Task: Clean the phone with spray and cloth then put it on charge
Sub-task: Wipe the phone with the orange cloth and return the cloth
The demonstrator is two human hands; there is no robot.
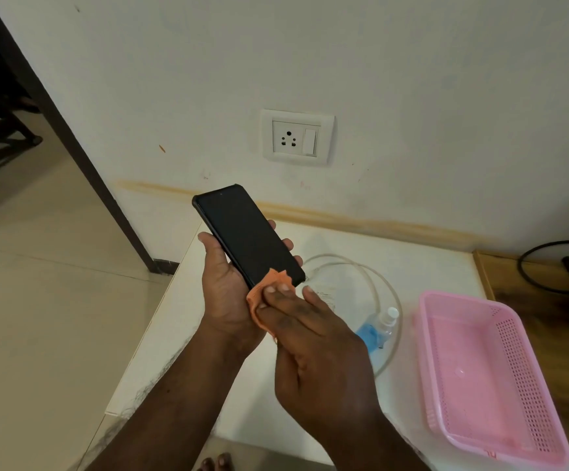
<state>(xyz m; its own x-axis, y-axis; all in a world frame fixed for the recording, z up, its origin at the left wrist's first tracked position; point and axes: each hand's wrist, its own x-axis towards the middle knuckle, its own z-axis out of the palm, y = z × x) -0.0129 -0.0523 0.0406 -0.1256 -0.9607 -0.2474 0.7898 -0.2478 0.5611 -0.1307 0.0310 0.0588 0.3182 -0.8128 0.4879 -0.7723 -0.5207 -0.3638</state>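
Observation:
My left hand (223, 287) grips a black phone (245, 234) from below, screen up and dark, tilted above the white table (181, 321). My right hand (313, 338) presses an orange cloth (262, 300) against the phone's lower end with its fingers flat. A small clear spray bottle (380, 326) with blue liquid and a white cap lies on the table to the right of my hands. A white charging cable (354, 266) lies coiled around it. A wall socket (296, 137) with a switch sits on the wall above the table.
A pink perforated plastic basket (487, 368) stands at the table's right side. Beyond it is a wooden surface with a black cable (531, 263). A dark door frame (72, 141) and tiled floor lie to the left. Toes show at the bottom edge.

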